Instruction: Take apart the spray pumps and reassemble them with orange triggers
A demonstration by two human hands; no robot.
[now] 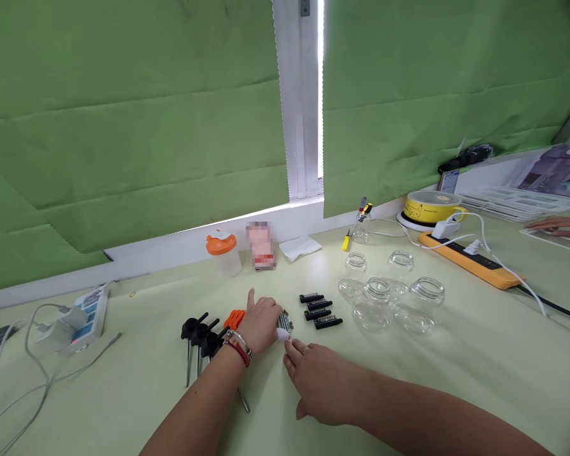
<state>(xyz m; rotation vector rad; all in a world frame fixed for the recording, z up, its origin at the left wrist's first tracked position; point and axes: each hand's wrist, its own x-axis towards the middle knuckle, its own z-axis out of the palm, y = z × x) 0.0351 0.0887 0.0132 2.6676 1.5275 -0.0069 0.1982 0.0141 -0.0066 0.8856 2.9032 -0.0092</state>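
My left hand (261, 324), with bracelets at the wrist, rests palm down on the table. One finger sticks up, and the others bend over the left side of small silver metal parts (285, 320) with brownish ends. A small white piece (282, 334) shows at its fingertips; I cannot make out what it is. My right hand (320, 381) lies just below, fingers stretched and thumb apart, tips close to the white piece. Several black parts with springs (319, 310) lie right of the metal parts. Orange plastic pieces (234, 319) and black-headed metal rods (200, 335) are partly behind my left arm.
Several clear glass jars (377, 307) stand to the right, behind them a glass with screwdrivers (361, 231). An orange power strip (472, 259), yellow pot (430, 208), orange-lidded cup (224, 253) and white power strip (88, 320) with cables surround. Another person's hand (560, 225) is far right.
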